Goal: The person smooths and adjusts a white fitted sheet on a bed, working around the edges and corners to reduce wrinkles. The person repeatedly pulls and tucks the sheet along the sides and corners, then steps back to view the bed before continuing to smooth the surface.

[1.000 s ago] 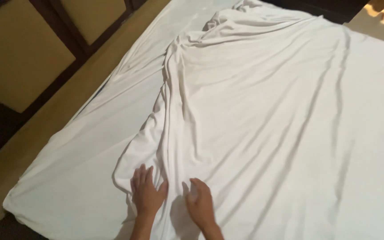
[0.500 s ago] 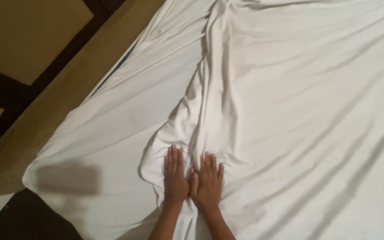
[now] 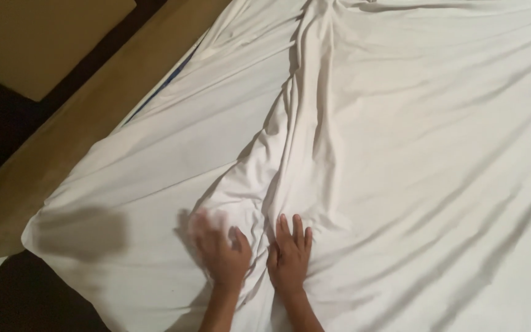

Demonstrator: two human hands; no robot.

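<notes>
A white top sheet [image 3: 401,141] lies rumpled over a bed, its bunched edge running from the top middle down to my hands. Beneath it a flatter white sheet [image 3: 173,154] covers the mattress on the left. My left hand [image 3: 219,249] lies palm down on the bunched corner, blurred by motion, fingers apart. My right hand [image 3: 290,252] rests flat on the sheet just to its right, fingers spread. Neither hand grips any cloth.
A tan padded headboard [image 3: 38,43] with dark frame strips runs along the left. The mattress corner [image 3: 32,237] sits at lower left beside a dark floor patch [image 3: 26,301]. A dark shadow falls on the sheet near that corner.
My hands came together at the bunched corner, then the left hand slid away to the left. The view moved closer to the bed's left corner.
</notes>
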